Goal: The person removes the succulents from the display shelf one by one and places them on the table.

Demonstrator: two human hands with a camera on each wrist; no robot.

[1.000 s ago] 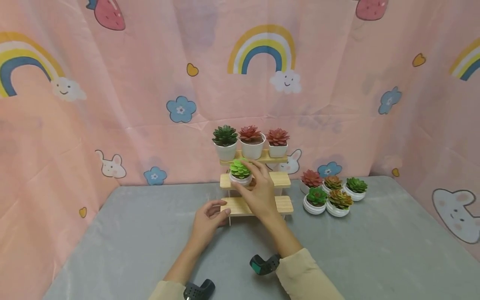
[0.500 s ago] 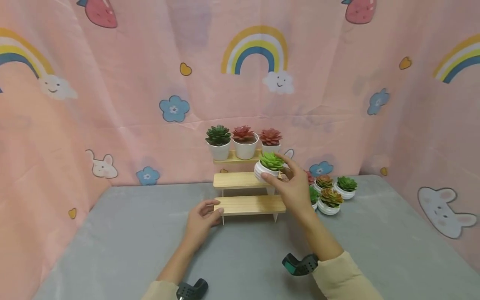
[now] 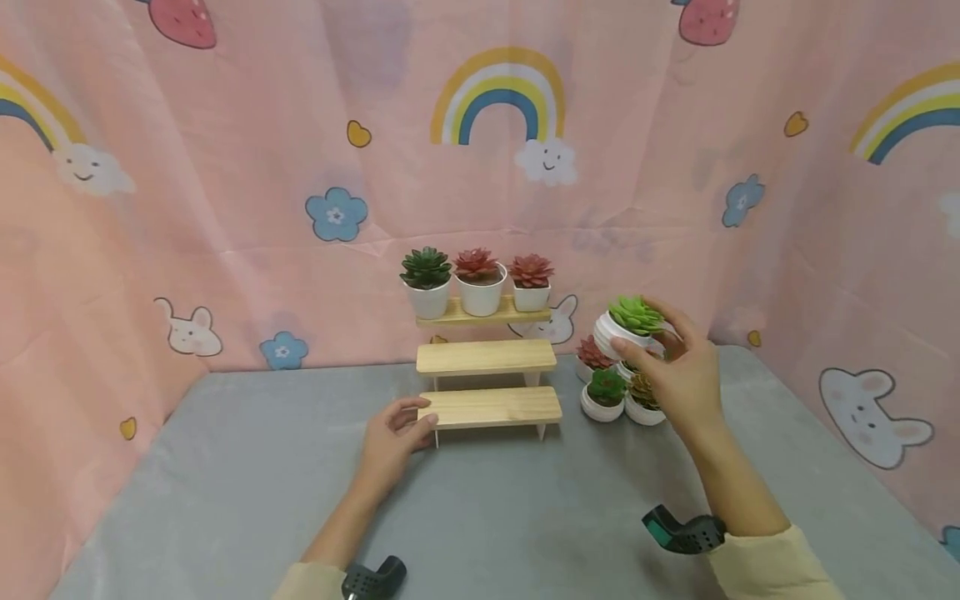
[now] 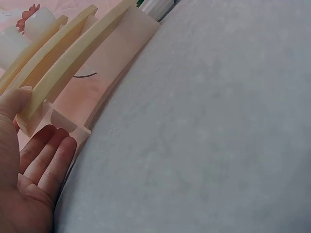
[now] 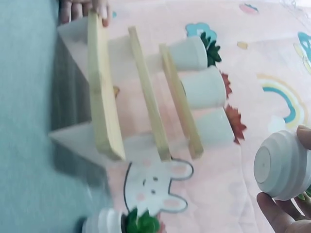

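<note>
My right hand (image 3: 684, 375) grips a bright green potted succulent (image 3: 634, 317) by its white ribbed pot, held tilted in the air above a cluster of small potted succulents. In the right wrist view the base of the pot (image 5: 272, 165) shows between thumb and fingers. My left hand (image 3: 388, 443) holds the left end of a three-tier wooden display stand (image 3: 487, 407). Its thumb (image 4: 17, 101) lies on the lowest board, with several fingers beside the clear side leg. Three succulents stand on the top tier: a dark green one (image 3: 427, 298), a red one (image 3: 481, 296) and another red one (image 3: 531, 297).
Right of the stand, the cluster includes a green succulent (image 3: 603, 396), a red one (image 3: 592, 357) and a yellowish one (image 3: 643, 402), partly hidden by my right hand. The stand rests on a grey-covered table (image 3: 480, 517). Behind hangs a pink patterned curtain (image 3: 420, 100).
My right hand has lifted the bright green succulent off the middle tier and carried it right, over the cluster. The left hand keeps its hold on the stand. The head view has shifted slightly.
</note>
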